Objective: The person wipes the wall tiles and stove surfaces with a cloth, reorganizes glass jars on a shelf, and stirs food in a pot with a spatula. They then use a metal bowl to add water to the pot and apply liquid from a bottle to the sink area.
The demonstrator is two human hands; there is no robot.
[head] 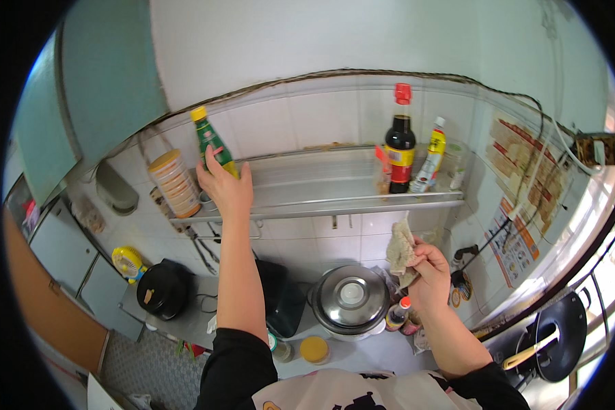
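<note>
My left hand (228,187) is at the left part of a metal wall shelf (312,207), its fingers around the lower half of a green bottle with a yellow cap (212,137); whether the bottle's base touches the shelf is hidden. Left of it stands a canister with an orange-yellow lid (174,184). My right hand (430,271) pinches a crumpled light cloth (402,248) just below the shelf's right part. Above that hand, a dark sauce bottle with a red cap (401,148), a yellow and white tube (431,159) and a glass jar (456,164) stand on the shelf.
On the counter below are a lidded pot (349,302), a black cooker (164,292), a yellow-lidded jar (315,350) and a small red-capped bottle (398,313). A yellow fan (128,262) is at the left. A wok (564,338) is at the lower right. Cables (535,169) hang by the right wall.
</note>
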